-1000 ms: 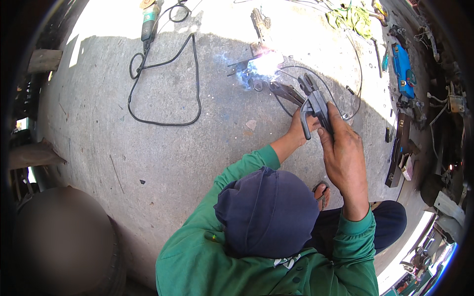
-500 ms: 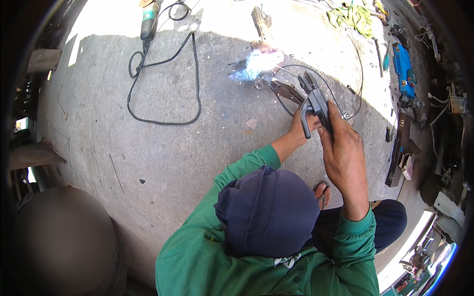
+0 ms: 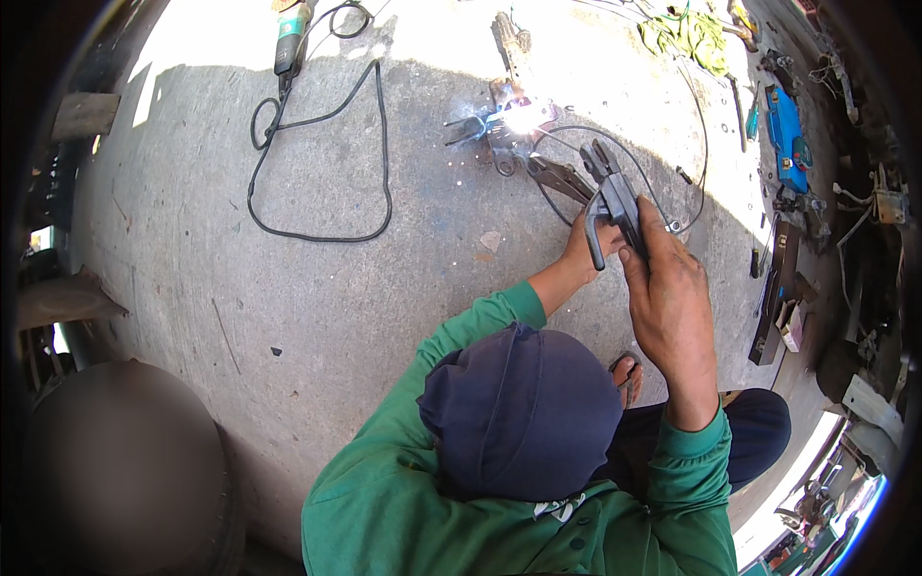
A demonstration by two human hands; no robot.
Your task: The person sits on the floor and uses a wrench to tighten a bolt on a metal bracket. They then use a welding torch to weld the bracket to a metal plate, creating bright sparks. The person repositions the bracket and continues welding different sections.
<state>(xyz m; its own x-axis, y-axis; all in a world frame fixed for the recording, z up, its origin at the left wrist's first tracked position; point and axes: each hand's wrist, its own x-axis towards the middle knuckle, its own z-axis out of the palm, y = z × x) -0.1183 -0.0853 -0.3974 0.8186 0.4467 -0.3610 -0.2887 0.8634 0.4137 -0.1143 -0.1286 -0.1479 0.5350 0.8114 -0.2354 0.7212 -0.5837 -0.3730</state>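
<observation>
In my right hand is a welding electrode holder, its jaws pointing up and away. From the jaws a thin electrode runs to a bright white arc on a metal workpiece on the floor. My left hand, partly hidden behind the holder, is closed around a dark pliers-like tool that reaches to the near side of the workpiece. A forked metal end sticks out on the workpiece's left. Glare hides the spot under the arc.
An angle grinder lies far left, its black cord looped on the concrete. A blue case, a dark long box and scattered tools line the right. Green cloth lies far right. A round drum-like object stands near left.
The arc glare has shrunk and shifted slightly right, so more of the workpiece and its forked end shows. Both hands have stayed nearly still.
</observation>
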